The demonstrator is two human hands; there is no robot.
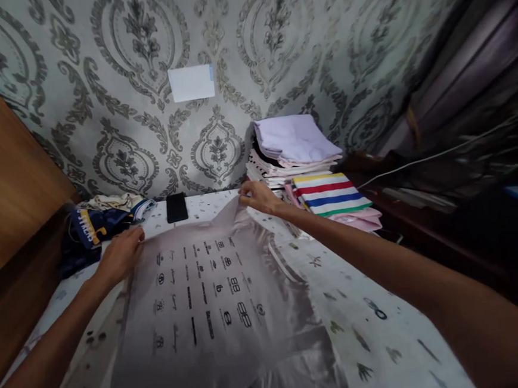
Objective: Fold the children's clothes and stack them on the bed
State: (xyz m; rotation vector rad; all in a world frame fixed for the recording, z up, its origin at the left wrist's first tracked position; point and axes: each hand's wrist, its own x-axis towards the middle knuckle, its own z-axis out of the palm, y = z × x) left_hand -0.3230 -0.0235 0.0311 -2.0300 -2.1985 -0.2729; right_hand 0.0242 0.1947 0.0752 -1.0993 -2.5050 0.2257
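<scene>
A grey-mauve T-shirt (195,354) with rows of small black printed logos lies spread on the bed or table in front of me. Its left edge runs fairly straight, while the right side is rumpled. My left hand (122,252) is closed at the shirt's far left corner, fingers pinching the edge. At the far right corner, my right hand (259,199) pinches the fabric and holds it slightly raised, so the cloth pulls into a peak below the fingers.
A patterned white sheet (356,354) covers the surface. Beyond the shirt lies a black phone (176,207). Navy and cream clothes (91,225) are heaped at left, beside a wooden panel (11,177). Folded clothes (297,138) and a striped one (331,194) are stacked at right.
</scene>
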